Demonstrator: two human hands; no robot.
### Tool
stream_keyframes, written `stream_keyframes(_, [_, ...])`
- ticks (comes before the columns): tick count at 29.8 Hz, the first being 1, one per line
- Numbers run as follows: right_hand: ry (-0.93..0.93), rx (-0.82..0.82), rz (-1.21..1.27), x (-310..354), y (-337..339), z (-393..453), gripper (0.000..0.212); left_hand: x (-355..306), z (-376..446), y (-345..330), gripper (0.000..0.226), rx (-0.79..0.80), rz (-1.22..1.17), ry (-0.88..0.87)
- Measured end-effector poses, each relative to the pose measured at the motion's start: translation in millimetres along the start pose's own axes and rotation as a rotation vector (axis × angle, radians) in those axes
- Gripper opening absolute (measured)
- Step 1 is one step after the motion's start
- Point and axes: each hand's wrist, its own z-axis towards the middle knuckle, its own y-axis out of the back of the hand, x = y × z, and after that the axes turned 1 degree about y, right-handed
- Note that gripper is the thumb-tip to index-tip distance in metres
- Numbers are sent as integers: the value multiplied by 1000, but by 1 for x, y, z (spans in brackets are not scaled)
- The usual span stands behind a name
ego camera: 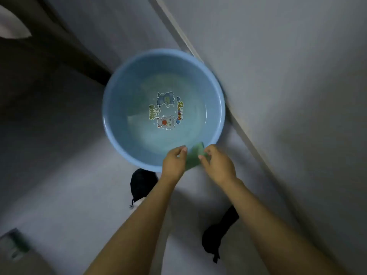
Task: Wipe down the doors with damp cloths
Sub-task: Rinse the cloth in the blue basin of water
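Observation:
A round blue basin (119, 135) stands on the grey floor with shallow water and cartoon stickers on its bottom. Over its near rim, a small green cloth (194, 157) is held between both hands. My left hand (174, 162) pinches the cloth's left edge and my right hand (218, 165) pinches its right edge. Most of the cloth is hidden behind the fingers. The picture is blurred by motion.
A pale wall or door panel (288, 76) rises to the right of the basin, meeting the floor along a slanted edge. My dark shoes show below the basin (142, 183) and lower right (216, 235). A dark strip (59, 46) runs at upper left.

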Motion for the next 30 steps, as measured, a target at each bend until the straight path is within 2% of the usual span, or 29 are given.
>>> stream_keyframes(4, [-127,-169,139,-14,-36,18,23,24,42,-8,40,176,105,68])
stream_keyframes(7, [-176,-298,290,-19,-50,21,24,30,59,-15,31,252,140,63])
stream_keyframes(10, [-159,-367,241,-16,-50,26,19,28,65,-11,18,326,0,139])
stream_keyframes(12, [-85,-406,203,-12,-44,35,14,24,68,-3,19,345,-175,165])
stream_keyframes(16, [156,-425,119,5,-35,68,16,13,85,14,21,109,-439,15])
stream_keyframes(19, [122,-195,130,20,-43,111,28,10,110,24,20,-109,-574,-46])
stream_keyframes(21, [112,-32,152,28,-52,141,36,12,129,30,21,-235,-564,-100])
stream_keyframes(25, [82,-83,336,43,-56,199,45,21,169,37,14,-443,-419,-198])
stream_keyframes(28, [186,-102,87,48,-68,230,51,19,207,41,14,-550,-410,-128])
stream_keyframes(30, [244,-109,-103,50,-74,241,53,14,224,44,17,-531,-419,-87])
